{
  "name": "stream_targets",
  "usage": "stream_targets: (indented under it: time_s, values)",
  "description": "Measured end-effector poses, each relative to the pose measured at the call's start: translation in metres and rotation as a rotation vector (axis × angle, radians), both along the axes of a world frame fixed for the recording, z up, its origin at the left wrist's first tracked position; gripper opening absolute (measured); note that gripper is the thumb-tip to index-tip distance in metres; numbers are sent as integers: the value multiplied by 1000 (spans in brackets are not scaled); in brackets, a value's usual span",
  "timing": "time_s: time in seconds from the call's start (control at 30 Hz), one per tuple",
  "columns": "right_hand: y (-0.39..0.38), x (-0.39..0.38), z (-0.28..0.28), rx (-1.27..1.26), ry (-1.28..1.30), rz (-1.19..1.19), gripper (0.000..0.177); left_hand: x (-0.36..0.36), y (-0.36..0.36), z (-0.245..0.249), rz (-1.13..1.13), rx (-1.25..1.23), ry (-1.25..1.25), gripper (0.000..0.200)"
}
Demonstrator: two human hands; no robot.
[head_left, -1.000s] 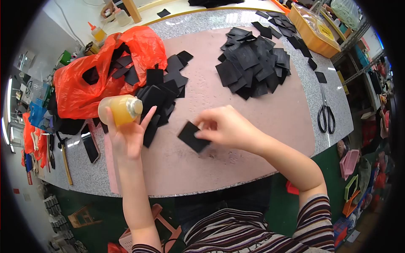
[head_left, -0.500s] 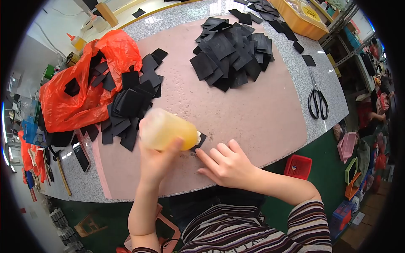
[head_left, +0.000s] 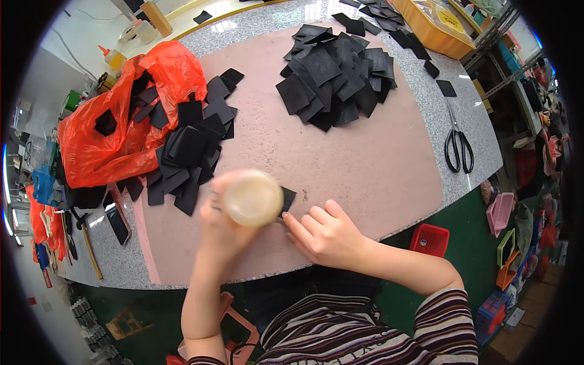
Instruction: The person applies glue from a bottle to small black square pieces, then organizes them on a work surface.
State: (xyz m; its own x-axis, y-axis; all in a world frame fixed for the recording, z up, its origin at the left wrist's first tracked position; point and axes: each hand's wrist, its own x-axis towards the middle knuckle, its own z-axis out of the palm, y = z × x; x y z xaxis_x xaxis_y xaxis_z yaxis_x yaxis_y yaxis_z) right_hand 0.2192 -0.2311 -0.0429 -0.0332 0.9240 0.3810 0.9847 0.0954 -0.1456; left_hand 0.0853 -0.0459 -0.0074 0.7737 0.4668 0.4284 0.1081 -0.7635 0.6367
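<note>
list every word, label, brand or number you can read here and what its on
No text reads clearly.
Yellow label in the orange-yellow tray: dark marks, too small to read.
Striped shirt: lettering near the bottom edge, too cut off to read.
Red basket: small round sticker, unreadable.
Bottle: blurred, no writing shows.

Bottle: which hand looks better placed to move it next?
Probably the left hand: it holds the bottle, while the right hand is at the black square.
</note>
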Motion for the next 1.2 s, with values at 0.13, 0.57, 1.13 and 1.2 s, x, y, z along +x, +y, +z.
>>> stream_targets:
  time_s: [0.13,0.57,1.13,1.2]
  values:
    - [23,15,20,77,384,-91,23,-24,38,9,230,-11,-53,58]
    - [145,120,78,203,-252,-500,35,-126,54,7,506,-286,-374,64]
    - [238,32,33,92,84,308,15,-39,137,-8,41,-1489,-931,47]
    - [189,32,39,211,-7,254,15,-29,133,-12,261,-1482,-907,47]
